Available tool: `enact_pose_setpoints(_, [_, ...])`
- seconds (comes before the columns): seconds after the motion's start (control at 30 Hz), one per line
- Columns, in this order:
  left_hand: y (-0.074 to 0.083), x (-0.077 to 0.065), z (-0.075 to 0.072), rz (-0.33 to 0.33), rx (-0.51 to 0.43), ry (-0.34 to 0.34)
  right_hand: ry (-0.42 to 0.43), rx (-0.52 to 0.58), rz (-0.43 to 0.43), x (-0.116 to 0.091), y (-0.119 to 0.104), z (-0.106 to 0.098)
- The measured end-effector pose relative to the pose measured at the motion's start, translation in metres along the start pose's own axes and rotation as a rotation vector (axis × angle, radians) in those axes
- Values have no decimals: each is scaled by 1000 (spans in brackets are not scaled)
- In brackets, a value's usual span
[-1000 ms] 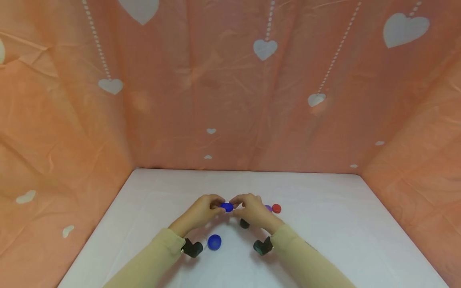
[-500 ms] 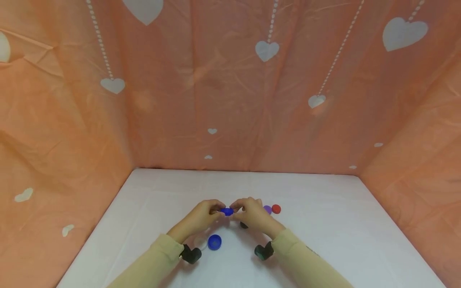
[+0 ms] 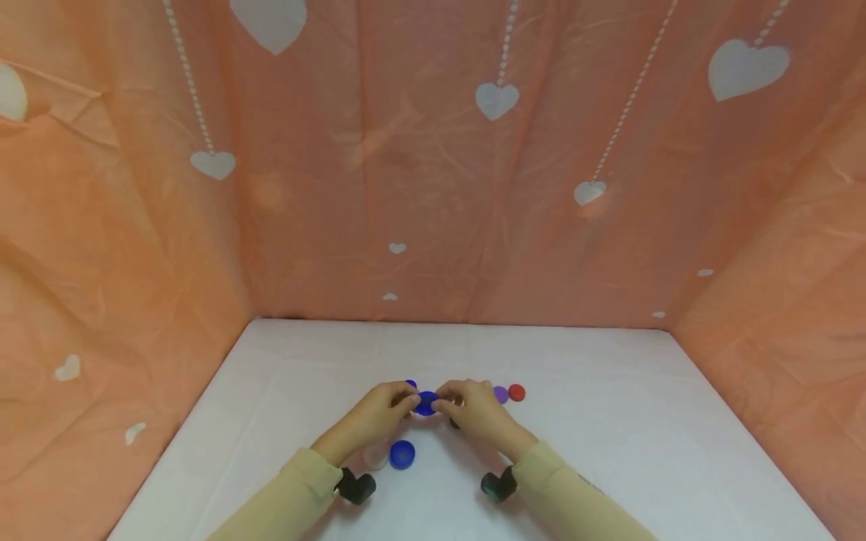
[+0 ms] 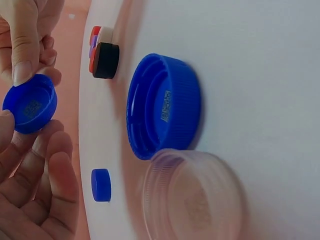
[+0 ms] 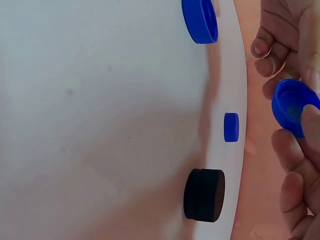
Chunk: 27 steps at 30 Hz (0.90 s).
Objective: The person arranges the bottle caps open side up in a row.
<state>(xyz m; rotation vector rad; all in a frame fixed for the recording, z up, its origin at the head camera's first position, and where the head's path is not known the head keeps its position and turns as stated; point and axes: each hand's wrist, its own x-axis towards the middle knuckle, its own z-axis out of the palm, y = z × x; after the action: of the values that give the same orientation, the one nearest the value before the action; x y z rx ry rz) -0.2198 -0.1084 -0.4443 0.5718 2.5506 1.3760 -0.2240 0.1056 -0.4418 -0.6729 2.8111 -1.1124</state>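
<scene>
Between both hands, held up over the white table, is a blue bottle cap [image 3: 427, 403]. Its hollow inside, marked with a small printed patch, faces the wrist camera in the left wrist view, where the cap [image 4: 31, 104] is tilted. My left hand [image 3: 375, 412] pinches its left edge with thumb and fingers. From the other side my right hand [image 3: 479, 412] pinches the right edge. A larger blue cap [image 4: 165, 107] lies hollow side up nearer the body, beside a clear cap [image 4: 195, 200]. Behind the left fingers sits a small blue cap [image 3: 411, 384].
A black cap [image 5: 204, 195] stands on the table below the right hand. Farther right lie a purple cap [image 3: 501, 394] and a red cap [image 3: 517, 392]. Orange cloth [image 3: 433, 188] with pale hearts walls the table's back and sides.
Both hands have come slightly down and nearer the body with the cap. The cap has tilted, showing more of its face. The small blue cap has come into sight behind the left hand.
</scene>
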Motion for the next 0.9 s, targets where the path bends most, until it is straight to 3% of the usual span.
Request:
enact_pose_setpoints(0.4, [-5,-9,3,-35,-52,-28,-43,10,5,-14,-4,9])
enact_pose_setpoints(0.63, [-4,-13,10,-13,-57,-53,-75,31,1,-22,-1,10])
enact_pose_setpoints(0.9, [-5,-21,16,-3,39,-66,-99,4,9,-30,0,15])
